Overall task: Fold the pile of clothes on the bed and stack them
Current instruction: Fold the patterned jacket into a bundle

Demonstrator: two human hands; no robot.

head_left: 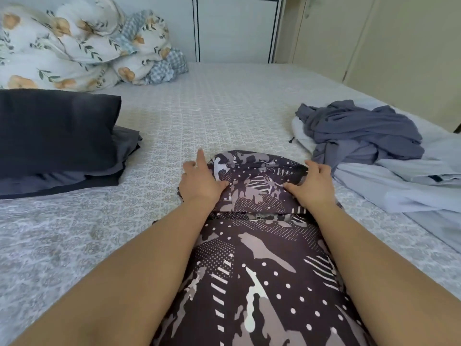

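I note both forearms running up from the bottom corners of the frame to meet at centre, where the hands work on a patterned garment point(252, 270). This dark piece, printed with grey camouflage shapes, white dots and stripes, fills the lower centre and lies flat on the bed point(224, 108), its far end turned back on itself in a rounded fold.

The left hand point(199, 182) sits on the left edge of that fold: thumb pressed onto the cloth, index finger straight and pointing up the frame, the other fingers curled at the fabric's edge. The right hand point(315, 184) grips the right edge of the fold, fingers curled over the top and thumb laid across the cloth.

The bed carries a pale cover with a small repeating motif and spans most of the frame. At left centre I record a stack of dark folded clothes point(57, 138), well apart from the hands. At right centre lies an unfolded pile point(361, 136), grey-blue cloth heaped on pale blue cloth. In the upper left a floral duvet point(74, 43) is bunched up. Behind the bed stand white cupboard doors point(237, 28) at top centre and cream doors point(386, 46) at upper right.
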